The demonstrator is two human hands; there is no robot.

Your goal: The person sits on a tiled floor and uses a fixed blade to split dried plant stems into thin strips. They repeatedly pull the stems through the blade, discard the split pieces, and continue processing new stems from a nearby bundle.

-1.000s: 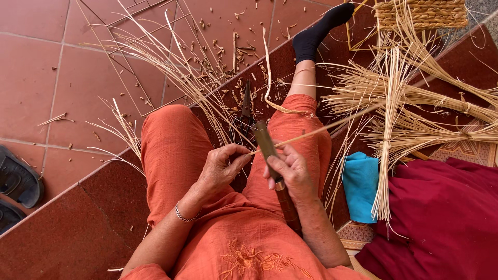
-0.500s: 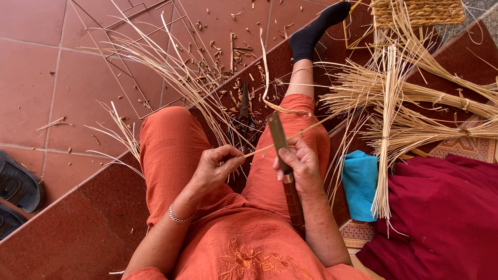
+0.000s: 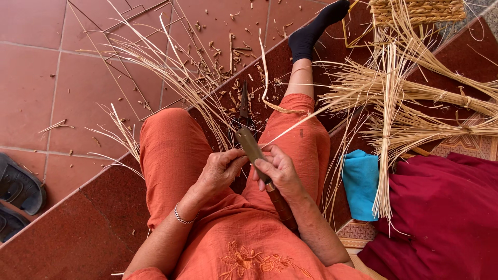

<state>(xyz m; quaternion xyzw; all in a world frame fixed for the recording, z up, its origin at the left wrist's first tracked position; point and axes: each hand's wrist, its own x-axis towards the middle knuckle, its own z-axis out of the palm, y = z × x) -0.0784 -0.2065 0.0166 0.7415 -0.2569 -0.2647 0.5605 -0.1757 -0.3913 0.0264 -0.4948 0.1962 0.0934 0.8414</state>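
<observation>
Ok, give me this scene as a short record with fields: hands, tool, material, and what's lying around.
left hand: pinches a thin straw strip against the blade
right hand: grips the knife, blade pointing away from the body
knife handle: dark, runs back under the right forearm
floor: red tiles with loose strips and shavings
right side: tied straw bundles, blue cloth, dark red cloth
left edge: dark sandals
top right: woven basket

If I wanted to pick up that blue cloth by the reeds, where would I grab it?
Take the blue cloth by its upper edge, coming from the left side, nearest the leg. It lies flat and limp, so a pinch on an edge lifts it. On its right a tied reed bundle hangs partly over it, and the dark red fabric crowds that side too.
</observation>
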